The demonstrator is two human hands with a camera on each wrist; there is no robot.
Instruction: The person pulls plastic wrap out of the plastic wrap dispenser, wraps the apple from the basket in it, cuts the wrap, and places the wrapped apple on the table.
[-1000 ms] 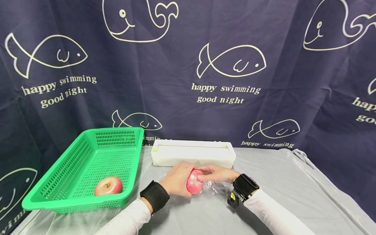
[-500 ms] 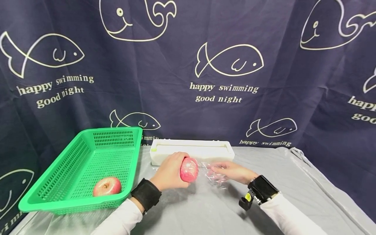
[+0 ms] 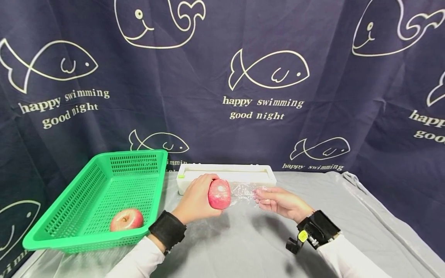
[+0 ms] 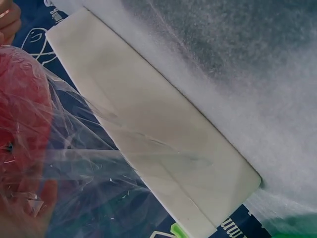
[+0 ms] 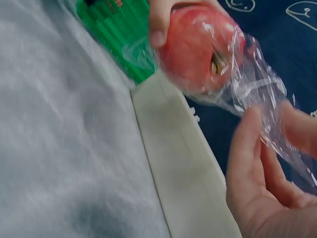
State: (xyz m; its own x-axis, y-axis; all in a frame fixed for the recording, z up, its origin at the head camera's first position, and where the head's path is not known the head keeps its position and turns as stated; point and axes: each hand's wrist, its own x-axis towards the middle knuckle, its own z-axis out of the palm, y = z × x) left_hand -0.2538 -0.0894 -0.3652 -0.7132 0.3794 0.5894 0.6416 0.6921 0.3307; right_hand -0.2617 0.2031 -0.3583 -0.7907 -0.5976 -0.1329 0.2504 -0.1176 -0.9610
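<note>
My left hand (image 3: 198, 199) grips a red apple (image 3: 219, 194) from its left side, above the table. Clear plastic wrap (image 5: 265, 94) covers the apple and stretches off to the right of it. My right hand (image 3: 283, 201) pinches the gathered end of that wrap between thumb and fingers, as the right wrist view shows. In the left wrist view the apple (image 4: 22, 99) is at the left edge, and loose film (image 4: 89, 163) spreads below and beside it. Just behind both hands stands a long white cling film dispenser (image 3: 257, 175).
A green plastic basket (image 3: 160, 185) stands at the left with another apple (image 3: 127, 220) near its front corner. Grey cloth covers the table (image 3: 243, 247). Behind it hangs a dark blue curtain (image 3: 194, 92) with fish drawings.
My left hand has lifted the apple and moved it left. My right hand has drawn away from the apple to the right, pulling the plastic wrap out into a stretched tail.
</note>
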